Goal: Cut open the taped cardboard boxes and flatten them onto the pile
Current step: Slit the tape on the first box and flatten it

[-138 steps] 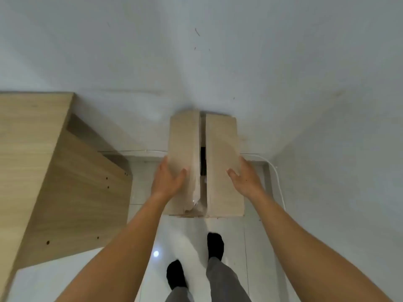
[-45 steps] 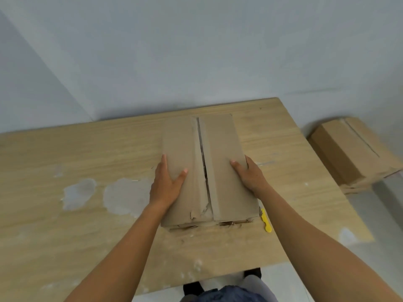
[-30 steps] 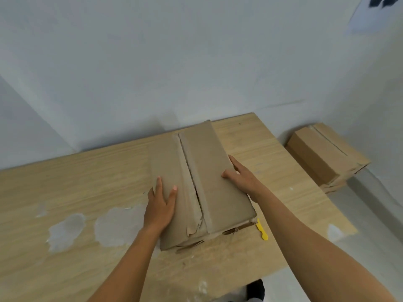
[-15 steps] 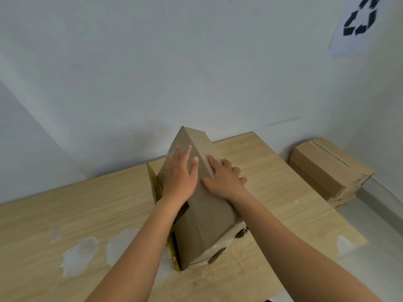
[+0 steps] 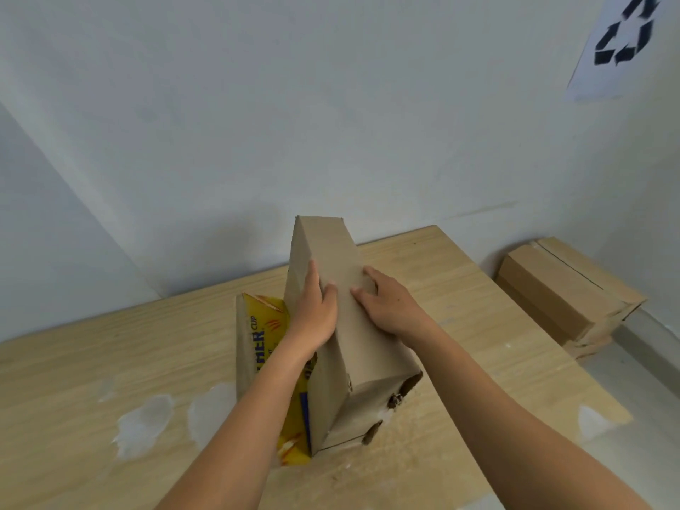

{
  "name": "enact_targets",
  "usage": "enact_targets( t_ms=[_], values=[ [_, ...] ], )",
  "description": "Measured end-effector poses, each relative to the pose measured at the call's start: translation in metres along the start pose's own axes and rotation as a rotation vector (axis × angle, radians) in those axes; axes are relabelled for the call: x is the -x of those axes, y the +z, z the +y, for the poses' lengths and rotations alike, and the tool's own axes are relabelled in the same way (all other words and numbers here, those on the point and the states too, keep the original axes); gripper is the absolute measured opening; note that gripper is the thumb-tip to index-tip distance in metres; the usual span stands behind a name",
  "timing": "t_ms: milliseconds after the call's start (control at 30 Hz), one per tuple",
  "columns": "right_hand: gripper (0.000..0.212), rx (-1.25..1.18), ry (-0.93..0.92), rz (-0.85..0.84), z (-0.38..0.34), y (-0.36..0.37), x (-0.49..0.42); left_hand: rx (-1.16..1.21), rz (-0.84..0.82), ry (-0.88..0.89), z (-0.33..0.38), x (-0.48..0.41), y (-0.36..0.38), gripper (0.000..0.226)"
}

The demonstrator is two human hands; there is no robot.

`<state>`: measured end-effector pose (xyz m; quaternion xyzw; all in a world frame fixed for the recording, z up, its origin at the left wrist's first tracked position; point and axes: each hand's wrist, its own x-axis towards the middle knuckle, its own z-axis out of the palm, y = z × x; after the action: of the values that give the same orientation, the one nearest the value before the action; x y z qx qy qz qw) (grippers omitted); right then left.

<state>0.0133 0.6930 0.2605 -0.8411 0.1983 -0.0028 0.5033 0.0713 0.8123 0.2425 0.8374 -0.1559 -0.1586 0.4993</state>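
Note:
A brown cardboard box (image 5: 368, 355) stands tilted on its long side on the wooden table (image 5: 92, 355). One flap (image 5: 259, 336), printed yellow inside, lies open on the table to the box's left. My left hand (image 5: 314, 311) grips the box's upper left edge, fingers on the left face and thumb on top. My right hand (image 5: 390, 307) presses on the upward face just beside it, fingers slightly bent. The near end of the box shows torn holes. No cutter is in view.
Stacked cardboard boxes (image 5: 563, 292) sit on the floor right of the table, against the wall. A recycling sign (image 5: 622, 42) hangs on the wall above them. White patches (image 5: 143, 428) mark the tabletop at the left. The table's right edge is close to the box.
The box was carried from the floor to the table, then tipped from flat onto its side. Both hands shifted to its upper face and the yellow flap swung open on the left.

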Motion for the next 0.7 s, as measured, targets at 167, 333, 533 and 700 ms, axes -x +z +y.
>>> enact_targets(
  t_ms=[167, 333, 533, 700],
  values=[
    [0.041, 0.267, -0.033, 0.063, -0.009, -0.005, 0.001, 0.151, -0.012, -0.018, -0.011, 0.008, -0.002, 0.061],
    [0.049, 0.185, -0.099, -0.029, -0.010, 0.016, 0.011, 0.073, 0.106, -0.078, -0.021, 0.005, -0.015, 0.055],
    [0.053, 0.070, -0.228, -0.155, -0.007, 0.061, 0.015, 0.094, 0.162, -0.246, -0.031, -0.010, -0.039, 0.079],
    [0.044, -0.079, -0.171, -0.262, 0.003, 0.064, 0.011, 0.115, 0.234, -0.311, -0.053, -0.007, -0.047, 0.095]
  ],
)
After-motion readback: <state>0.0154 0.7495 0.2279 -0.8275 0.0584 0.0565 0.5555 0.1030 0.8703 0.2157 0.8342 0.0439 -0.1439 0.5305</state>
